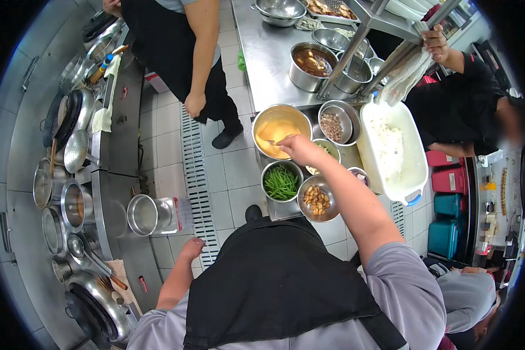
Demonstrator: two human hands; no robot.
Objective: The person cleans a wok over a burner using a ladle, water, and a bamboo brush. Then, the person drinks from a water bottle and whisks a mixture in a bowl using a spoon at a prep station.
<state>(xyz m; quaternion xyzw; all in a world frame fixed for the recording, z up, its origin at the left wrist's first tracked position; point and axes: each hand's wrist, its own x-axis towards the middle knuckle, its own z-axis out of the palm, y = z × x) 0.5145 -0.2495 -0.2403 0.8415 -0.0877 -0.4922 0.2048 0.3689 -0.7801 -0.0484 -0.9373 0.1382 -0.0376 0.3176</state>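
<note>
My right hand [299, 149] reaches over a metal bowl of yellow liquid [279, 111], its fingers closed on a short metal utensil [269, 142], which looks like a spoon and lies against the yellow liquid. Close by are a bowl of cut green vegetables [282, 181], a bowl of brown pieces [317, 200] and a bowl of minced meat-like bits [332, 126]. Partly hidden under my forearm is a bowl of pale green pieces [326, 150]. My left hand [192, 248] hangs low at my side, fingers curled together, with nothing visible in it.
A white tub of rice [391, 151] stands right of the bowls. Behind is a steel counter [262, 64] with a pot of brown liquid [314, 60]. One person [175, 52] stands ahead; another [466, 105] is at right. Woks and ladles [76, 150] line the left stove.
</note>
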